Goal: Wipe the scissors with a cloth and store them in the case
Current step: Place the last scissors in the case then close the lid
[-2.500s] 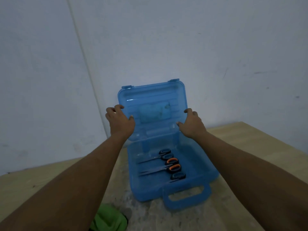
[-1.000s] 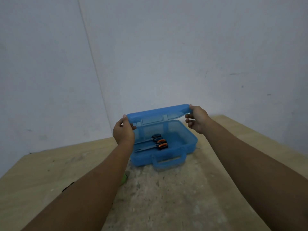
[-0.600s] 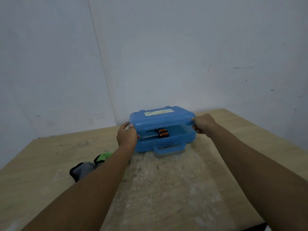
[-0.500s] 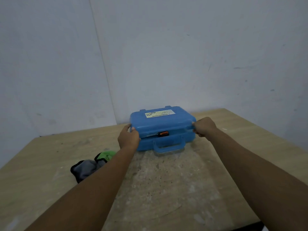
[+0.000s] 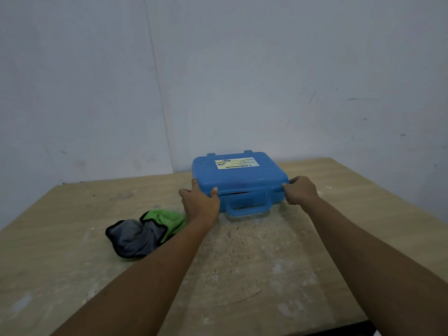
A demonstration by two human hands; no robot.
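Toward the bench's (image 5: 242, 275) far edge: blue case (image 5: 240, 177), lid down, thin gap along the front seam. Its front corners are gripped by left hand (image 5: 200, 206) and right hand (image 5: 300, 194), fingers (image 5: 195, 184) curled on. Scissors unseen (presumably inside). Risk: uneven pressure leaves the lid unlatched. Cloth (image 5: 145, 231) lies toward the left edge; worn, dusty wood; bare grey walls.

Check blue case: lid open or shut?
Shut: lid lies flat on the base, thin seam above the handle. Latched or not, cannot tell.
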